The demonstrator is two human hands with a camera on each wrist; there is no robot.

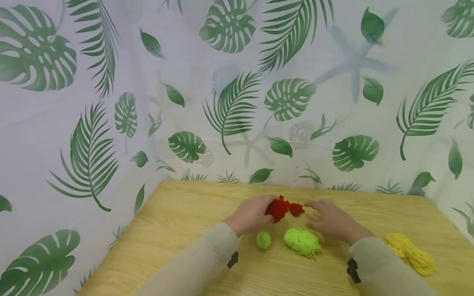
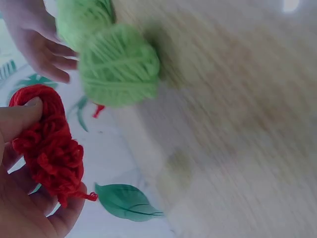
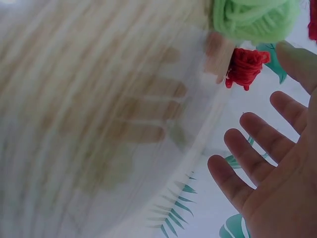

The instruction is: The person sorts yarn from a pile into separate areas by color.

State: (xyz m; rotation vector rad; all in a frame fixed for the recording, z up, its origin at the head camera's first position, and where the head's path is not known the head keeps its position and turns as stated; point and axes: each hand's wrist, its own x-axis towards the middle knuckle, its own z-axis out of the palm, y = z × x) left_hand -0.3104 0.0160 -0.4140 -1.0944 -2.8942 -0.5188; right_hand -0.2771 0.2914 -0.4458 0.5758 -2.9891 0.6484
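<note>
My left hand (image 1: 252, 214) grips a bundle of red yarn (image 1: 277, 210) near the back of the table. In the left wrist view the thumb lies across the top of that red bundle (image 2: 54, 148), and its loops show between thumb and fingers. Just right of it sits a small ball of red yarn (image 1: 296, 209). Beside this ball is my right hand (image 1: 331, 220), fingers spread and holding nothing. The right wrist view shows the small red ball (image 3: 245, 68) beyond the fingertips of the right hand (image 3: 277, 168).
Nearer the front lie a small lime-green yarn ball (image 1: 263, 240) and a larger lime-green skein (image 1: 301, 241). A twisted yellow skein (image 1: 409, 253) lies beside the right forearm. Behind the wooden table (image 1: 196, 213) hangs a leaf-patterned cloth (image 1: 244, 164).
</note>
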